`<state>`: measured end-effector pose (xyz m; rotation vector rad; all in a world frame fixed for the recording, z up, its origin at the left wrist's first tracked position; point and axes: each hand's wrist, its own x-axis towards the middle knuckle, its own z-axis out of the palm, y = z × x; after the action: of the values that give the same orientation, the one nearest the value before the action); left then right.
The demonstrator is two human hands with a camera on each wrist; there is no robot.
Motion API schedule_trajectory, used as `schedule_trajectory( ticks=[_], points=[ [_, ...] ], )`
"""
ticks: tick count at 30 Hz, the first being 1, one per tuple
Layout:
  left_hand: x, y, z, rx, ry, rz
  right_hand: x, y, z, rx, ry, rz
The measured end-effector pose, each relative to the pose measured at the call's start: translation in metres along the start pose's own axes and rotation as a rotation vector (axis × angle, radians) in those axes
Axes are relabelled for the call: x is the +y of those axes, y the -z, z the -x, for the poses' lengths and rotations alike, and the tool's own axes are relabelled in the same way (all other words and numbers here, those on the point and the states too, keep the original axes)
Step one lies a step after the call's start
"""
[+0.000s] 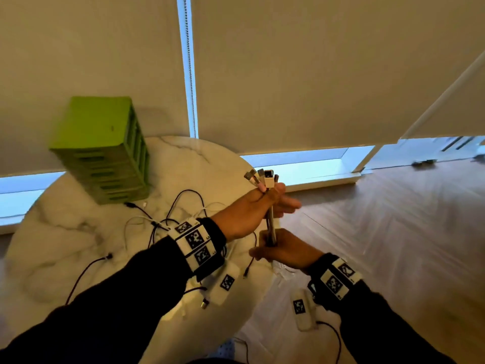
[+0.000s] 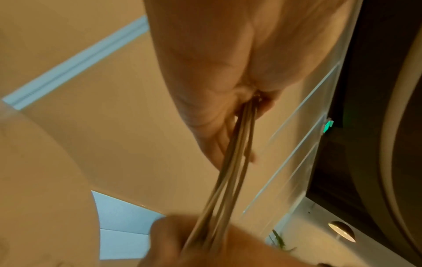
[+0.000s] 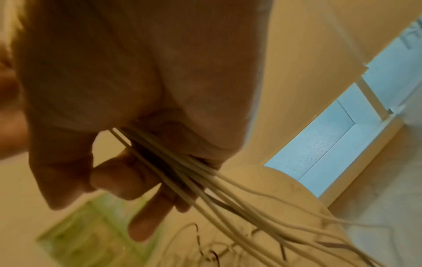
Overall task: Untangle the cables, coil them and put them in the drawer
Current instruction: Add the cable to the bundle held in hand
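Several white and black cables are gathered into one bundle (image 1: 271, 227), and their plugs (image 1: 263, 177) stick up above my left hand (image 1: 273, 198). That hand is raised over the table's right edge and grips the bundle just under the plugs. Right below it, my right hand (image 1: 267, 248) is closed around the same bundle. In the left wrist view the strands (image 2: 233, 162) run taut from my left palm down into the right hand (image 2: 205, 243). In the right wrist view the cables (image 3: 194, 177) fan out below my fingers (image 3: 146, 216). Their loose ends (image 1: 168, 219) lie tangled on the table.
A green drawer unit (image 1: 105, 151) stands at the back left of the round marble table (image 1: 65, 232), all its drawers closed. One black cable (image 1: 86, 271) lies apart at the table's left. Window blinds hang behind; wooden floor (image 1: 393, 232) lies to the right.
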<state>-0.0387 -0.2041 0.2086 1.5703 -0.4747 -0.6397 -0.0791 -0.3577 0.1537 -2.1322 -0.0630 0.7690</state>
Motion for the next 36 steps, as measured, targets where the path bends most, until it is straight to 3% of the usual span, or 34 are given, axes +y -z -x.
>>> schedule_trajectory(
  ticks=[2, 4, 7, 9, 13, 16, 18, 24, 27, 30, 33, 36],
  points=[
    [0.003, 0.018, 0.014, -0.035, 0.023, 0.048, 0.012, -0.006, -0.029, -0.125, -0.06, 0.171],
    [0.005, 0.038, 0.025, 0.014, 0.015, 0.097, 0.025, -0.006, -0.056, -0.14, -0.12, 0.301],
    [0.002, 0.074, 0.036, 0.188, -0.024, 0.341, 0.039, 0.0, -0.08, 0.139, -0.127, 0.468],
    [-0.003, 0.097, 0.045, 0.373, -0.085, 0.404, 0.027, -0.011, -0.087, 0.201, -0.024, 0.472],
    [-0.022, 0.131, 0.062, 0.751, -0.17, 0.487, -0.013, -0.069, -0.092, -0.193, 0.215, 0.498],
    [-0.042, 0.146, 0.076, 0.839, -0.143, 0.539, -0.03, -0.11, -0.094, -0.451, 0.215, 0.476],
    [-0.051, 0.154, 0.088, 0.836, -0.116, 0.483, -0.038, -0.117, -0.096, -0.485, 0.216, 0.443],
    [-0.063, 0.186, 0.133, 0.917, -0.031, 0.435, -0.046, -0.105, -0.135, -0.299, 0.052, -0.06],
    [-0.069, 0.196, 0.149, 0.946, -0.018, 0.425, -0.045, -0.097, -0.157, -0.219, 0.046, 0.319],
    [-0.077, 0.205, 0.165, 0.963, -0.02, 0.455, -0.043, -0.079, -0.189, -0.094, -0.026, 0.542],
    [-0.09, 0.211, 0.181, 0.962, -0.002, 0.477, -0.062, -0.064, -0.212, -0.079, -0.124, 0.79],
    [-0.101, 0.213, 0.194, 0.961, 0.046, 0.454, -0.101, -0.07, -0.221, 0.07, 0.012, 1.108]
  ],
)
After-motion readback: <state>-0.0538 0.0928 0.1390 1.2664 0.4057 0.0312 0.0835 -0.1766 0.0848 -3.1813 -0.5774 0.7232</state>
